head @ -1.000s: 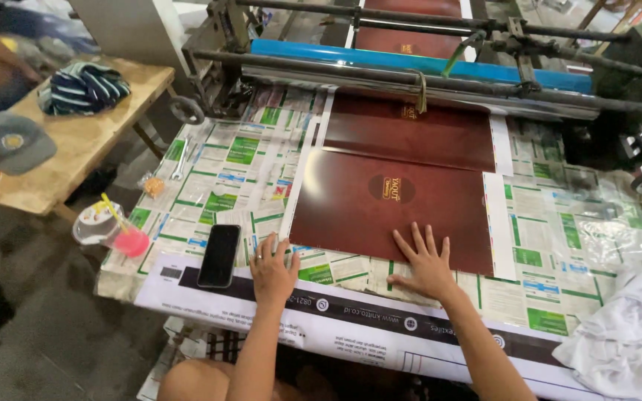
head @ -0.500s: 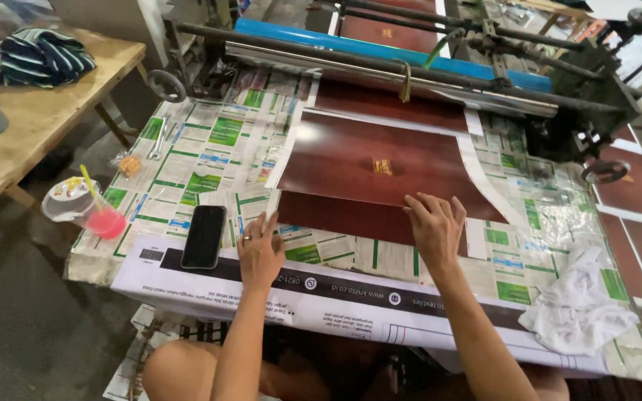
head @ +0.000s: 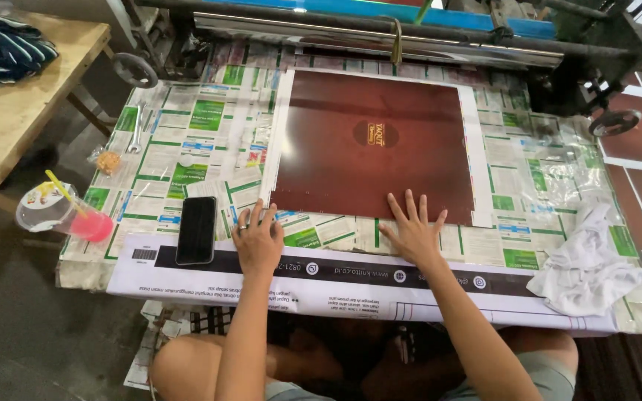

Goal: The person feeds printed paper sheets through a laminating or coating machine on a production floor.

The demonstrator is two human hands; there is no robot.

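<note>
Pulled further out of the machine [head: 380, 33] than a moment ago, now flat on the table [head: 76, 271]: big dark red sheet [head: 373, 171] with a small gold oval mark [head: 378, 135] in its middle. Left hand [head: 259, 239] open at its near left corner, right hand [head: 414, 230] open, fingers spread on its near edge. Green and white printed papers [head: 209, 119] underneath.

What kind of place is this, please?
Probably a small printing or laminating workshop: a roller machine feeds a dark red printed sheet across a table covered with printed paper.
</note>
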